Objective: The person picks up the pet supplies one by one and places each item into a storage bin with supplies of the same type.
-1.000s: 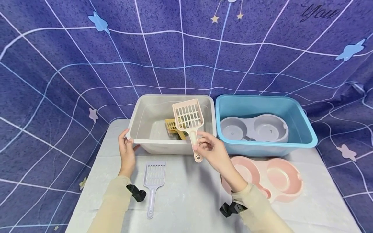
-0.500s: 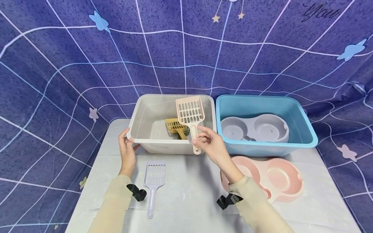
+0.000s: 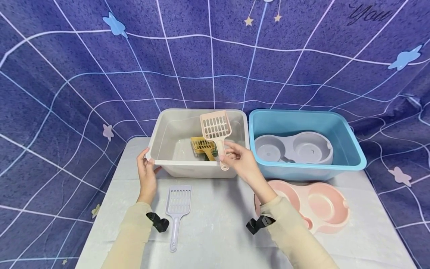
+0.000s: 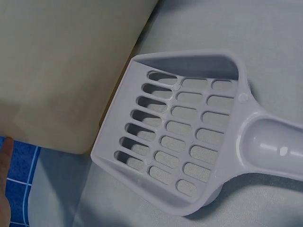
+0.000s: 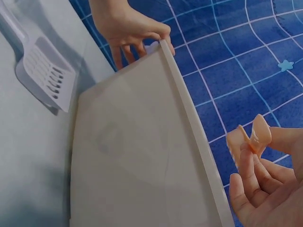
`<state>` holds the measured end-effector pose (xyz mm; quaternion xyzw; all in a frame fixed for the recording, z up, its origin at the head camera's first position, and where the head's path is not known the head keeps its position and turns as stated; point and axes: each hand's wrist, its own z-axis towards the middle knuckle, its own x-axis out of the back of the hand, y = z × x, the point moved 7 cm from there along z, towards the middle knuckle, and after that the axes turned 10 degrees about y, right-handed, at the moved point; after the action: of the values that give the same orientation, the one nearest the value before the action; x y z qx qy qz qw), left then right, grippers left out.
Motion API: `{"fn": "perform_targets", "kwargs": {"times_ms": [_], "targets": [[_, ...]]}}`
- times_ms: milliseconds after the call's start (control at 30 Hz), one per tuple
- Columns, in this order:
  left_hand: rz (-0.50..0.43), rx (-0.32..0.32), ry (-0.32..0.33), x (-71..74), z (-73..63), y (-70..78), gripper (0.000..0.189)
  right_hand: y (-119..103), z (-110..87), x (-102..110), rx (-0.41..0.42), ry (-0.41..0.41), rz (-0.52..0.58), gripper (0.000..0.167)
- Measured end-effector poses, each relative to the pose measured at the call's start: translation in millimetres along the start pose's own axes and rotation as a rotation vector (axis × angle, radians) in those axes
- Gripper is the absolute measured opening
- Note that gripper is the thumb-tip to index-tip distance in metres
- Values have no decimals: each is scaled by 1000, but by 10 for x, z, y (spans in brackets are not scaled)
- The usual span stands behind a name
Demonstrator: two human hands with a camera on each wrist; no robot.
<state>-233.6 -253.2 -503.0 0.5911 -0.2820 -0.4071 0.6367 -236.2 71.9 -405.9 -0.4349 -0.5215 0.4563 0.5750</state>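
Note:
My right hand (image 3: 240, 160) pinches the handle of a pale pink litter scoop (image 3: 216, 127), slotted head up, above the grey litter box (image 3: 198, 163). In the right wrist view, the handle's end shows between the right thumb and fingers. My left hand (image 3: 146, 175) grips the grey box's front left corner, thumb at the rim. Inside that box lies a yellow litter scoop (image 3: 203, 145), with something dark green partly hidden under it. A lilac litter scoop (image 3: 178, 205) lies on the table near the left wrist; it fills much of the left wrist view (image 4: 165, 127).
A blue litter box (image 3: 349, 149) stands against the grey one's right side, with a grey double pet bowl (image 3: 287, 140) inside. A pink double bowl (image 3: 336, 224) lies in front of it, partly behind the right forearm. A patterned blue curtain (image 3: 188, 52) surrounds the table.
The right hand has raised the pink scoop and moved it farther over the grey box, swinging slightly right and then back left. The left hand stays on the box corner.

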Motion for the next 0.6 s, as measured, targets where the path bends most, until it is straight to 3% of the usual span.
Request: {"fn": "perform_targets", "kwargs": {"times_ms": [600], "targets": [[19, -2, -10, -5, -1, 15, 44, 58, 156, -53, -33, 35, 3, 52]]}}
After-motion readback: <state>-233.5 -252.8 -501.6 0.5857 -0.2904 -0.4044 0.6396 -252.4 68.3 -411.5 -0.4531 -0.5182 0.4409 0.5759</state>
